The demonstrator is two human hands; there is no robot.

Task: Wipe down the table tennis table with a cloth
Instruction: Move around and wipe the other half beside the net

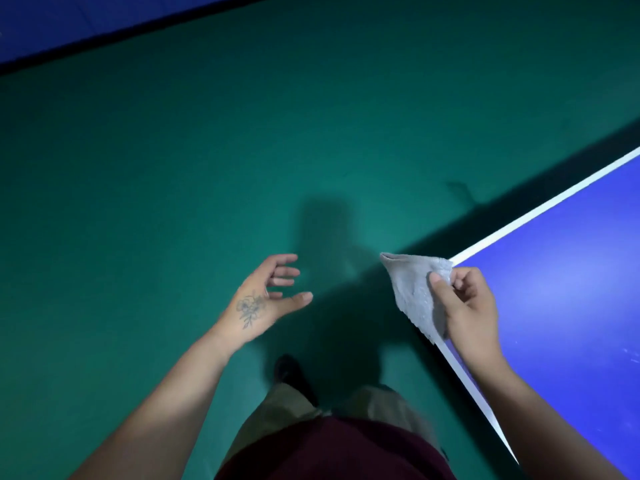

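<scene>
The blue table tennis table [568, 289] with a white edge line fills the right side, its corner near the middle right. A small grey cloth [414, 289] hangs in the air just left of that corner. My right hand [467, 306] pinches the cloth's right edge between thumb and curled fingers, above the table's corner. My left hand [266, 296] is held out over the green floor, well left of the cloth, fingers loosely spread and holding nothing.
Green floor [173, 185] spreads across the view. A second blue surface [52, 26] with a dark edge runs along the top left. My legs and a dark shoe [289, 372] show at the bottom, beside the table's near edge.
</scene>
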